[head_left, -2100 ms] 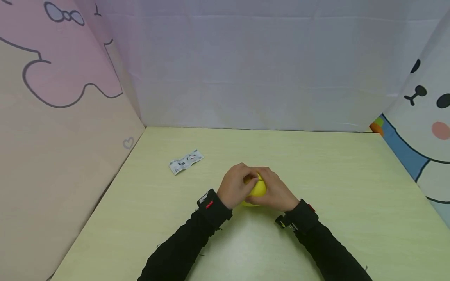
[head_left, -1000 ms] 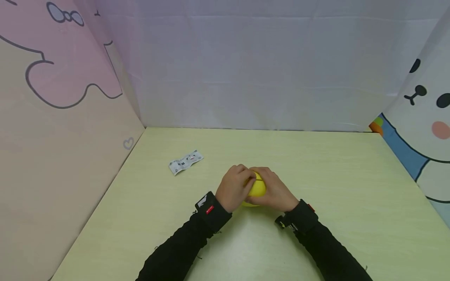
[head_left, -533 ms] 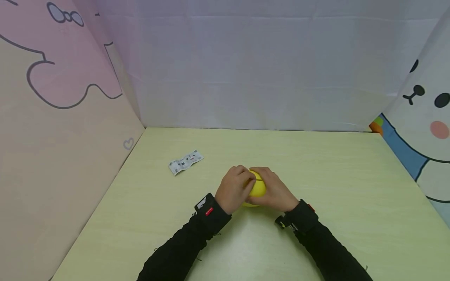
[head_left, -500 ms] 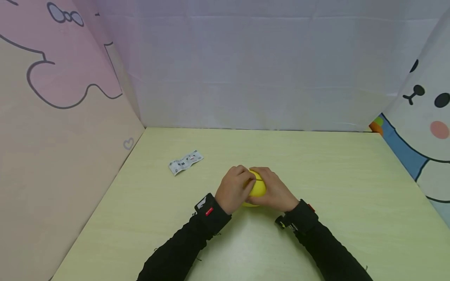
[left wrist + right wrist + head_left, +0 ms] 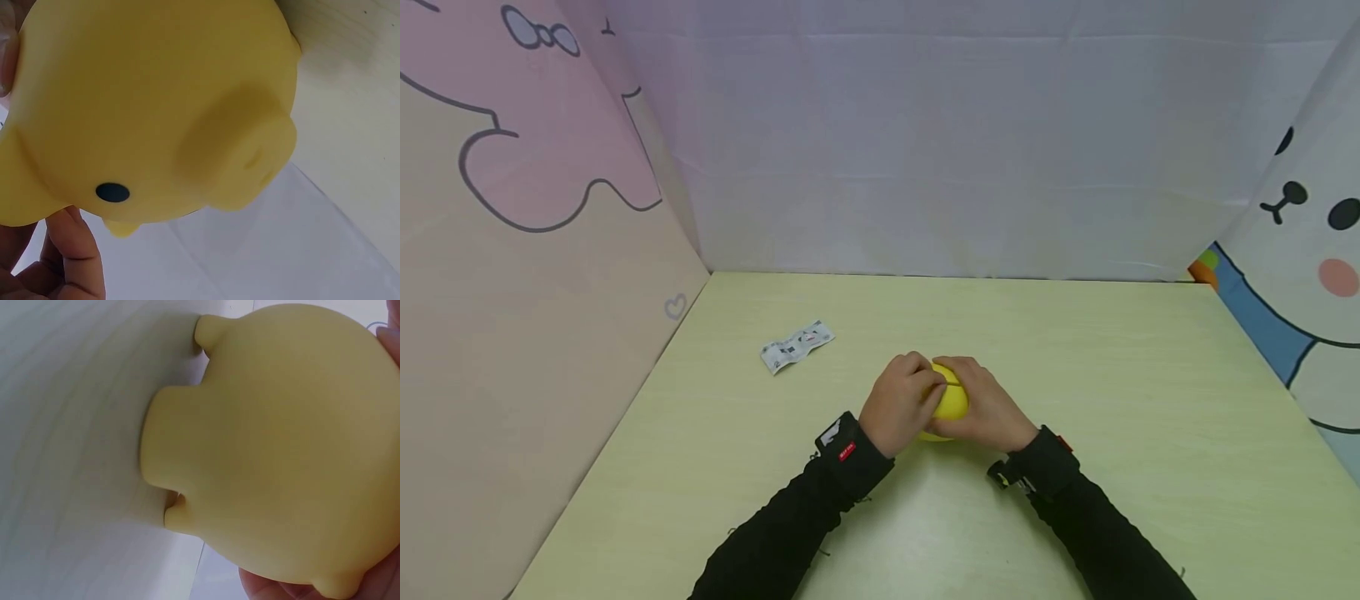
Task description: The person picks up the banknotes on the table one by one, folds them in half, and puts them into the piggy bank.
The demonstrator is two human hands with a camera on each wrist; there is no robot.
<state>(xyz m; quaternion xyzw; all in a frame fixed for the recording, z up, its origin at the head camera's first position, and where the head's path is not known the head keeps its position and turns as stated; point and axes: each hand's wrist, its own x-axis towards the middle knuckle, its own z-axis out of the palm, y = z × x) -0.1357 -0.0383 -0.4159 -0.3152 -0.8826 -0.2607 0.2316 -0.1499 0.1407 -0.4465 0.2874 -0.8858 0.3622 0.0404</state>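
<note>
A yellow piggy bank [image 5: 951, 406] stands on the table between my hands, a dark slot visible on its top. My right hand [image 5: 988, 408] grips its right side, with fingertips [image 5: 269, 587] showing past its edge in the right wrist view. Against its left side and near the slot, my left hand [image 5: 895, 404] holds its fingers bent, tips together; whether something is pinched there is hidden. The left wrist view shows the bank's snout [image 5: 250, 162], one dark eye [image 5: 112, 192], and bent fingers [image 5: 78, 253] beside an ear.
A creased banknote-like paper strip [image 5: 797, 346] lies on the pale table [image 5: 1112, 375], beyond and left of my hands. White cloth [image 5: 925, 150] hangs behind the table's far edge. Printed cartoon panels border the left and right sides.
My left hand has shifted slightly left, and its thumb has drawn back from the slot, baring more of the top. The right hand, piggy bank and paper strip stay in place.
</note>
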